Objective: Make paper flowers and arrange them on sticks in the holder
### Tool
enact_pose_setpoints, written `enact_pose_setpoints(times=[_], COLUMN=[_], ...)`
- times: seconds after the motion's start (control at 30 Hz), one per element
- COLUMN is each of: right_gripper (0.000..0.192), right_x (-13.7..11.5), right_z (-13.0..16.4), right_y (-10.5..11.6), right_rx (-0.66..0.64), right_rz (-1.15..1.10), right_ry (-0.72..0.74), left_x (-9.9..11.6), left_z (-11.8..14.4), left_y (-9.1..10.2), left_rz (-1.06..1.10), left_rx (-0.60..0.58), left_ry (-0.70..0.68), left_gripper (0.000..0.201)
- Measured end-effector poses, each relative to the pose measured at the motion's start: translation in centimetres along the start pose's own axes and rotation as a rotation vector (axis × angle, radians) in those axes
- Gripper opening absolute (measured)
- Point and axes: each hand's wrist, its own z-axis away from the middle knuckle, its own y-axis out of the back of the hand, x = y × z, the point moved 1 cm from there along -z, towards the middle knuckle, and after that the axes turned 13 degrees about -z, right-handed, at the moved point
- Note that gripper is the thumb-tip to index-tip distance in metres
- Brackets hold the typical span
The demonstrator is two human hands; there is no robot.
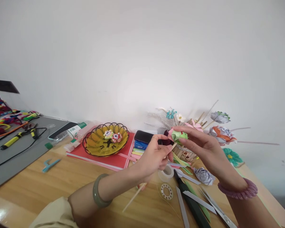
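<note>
My left hand [154, 156] pinches a thin wooden stick [136, 197] that runs down and left under the wrist. At the stick's top sits a green and pink paper flower [178, 135]. My right hand [204, 147] curls its fingers over that flower from the right. Both hands hover above the wooden table [61, 183], just in front of a bunch of paper flowers [218, 126] on sticks.
A yellow wire basket [95, 146] with two small paper flowers sits on red paper [114, 160]. A tape roll [166, 172], paper strips, a grey paper flower [203, 175] and scissors [218, 209] lie near the hands. A phone [144, 136], a blue clip [49, 164] and tools on a grey mat [19, 148] lie left.
</note>
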Motion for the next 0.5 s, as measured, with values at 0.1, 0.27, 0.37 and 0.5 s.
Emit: enact_pose_setpoints(times=[0.1,0.27,0.37,0.5], right_gripper=[0.022,0.026,0.028,0.025], right_x=[0.3,0.3,-0.2,-0.8], right_z=[-0.2,-0.2,0.3,0.8], right_y=[0.1,0.5,0.9,1.1], right_rx=[-0.012,-0.027,0.065,0.001], right_rz=[-0.011,0.181,0.489,0.979], right_ry=[0.014,0.171,0.489,0.963], left_x=[0.3,0.7,0.9,1.2], left_z=[0.1,0.2,0.2,0.2], left_y=[0.1,0.8,1.3,1.7], left_rz=[-0.013,-0.062,-0.073,-0.069], left_rx=[-0.054,-0.1,-0.091,-0.093], left_ry=[-0.033,-0.058,-0.046,-0.008], left_gripper=[0.045,0.05,0.051,0.048])
